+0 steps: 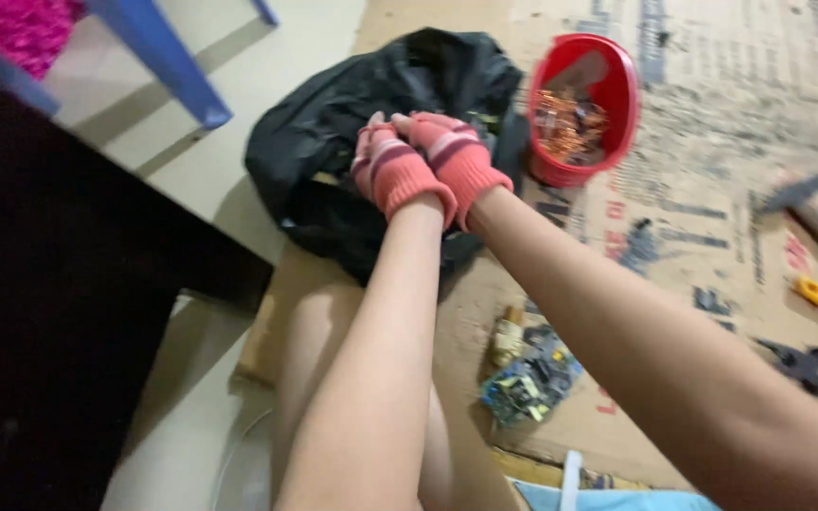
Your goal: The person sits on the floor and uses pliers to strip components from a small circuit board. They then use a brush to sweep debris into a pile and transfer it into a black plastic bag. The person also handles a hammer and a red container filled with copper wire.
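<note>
Gloved hands at a black plastic bag

Left hand [392,168] and right hand [452,156], in pink striped gloves, meet over the black plastic bag [333,114] at upper centre; grip unclear. Red bucket [617,85] just right.

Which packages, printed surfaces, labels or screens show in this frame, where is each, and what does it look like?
Printed cardboard sheet: flattened on the floor, tan with blurred dark blue and red print.
Black plastic bag: on the cardboard's left edge, crumpled, unlabelled; left hand and right hand, both in pink striped gloves, are at its opening.
Red bucket: right of the bag, round, holding copper-coloured bits.
No screens or signs.
</note>
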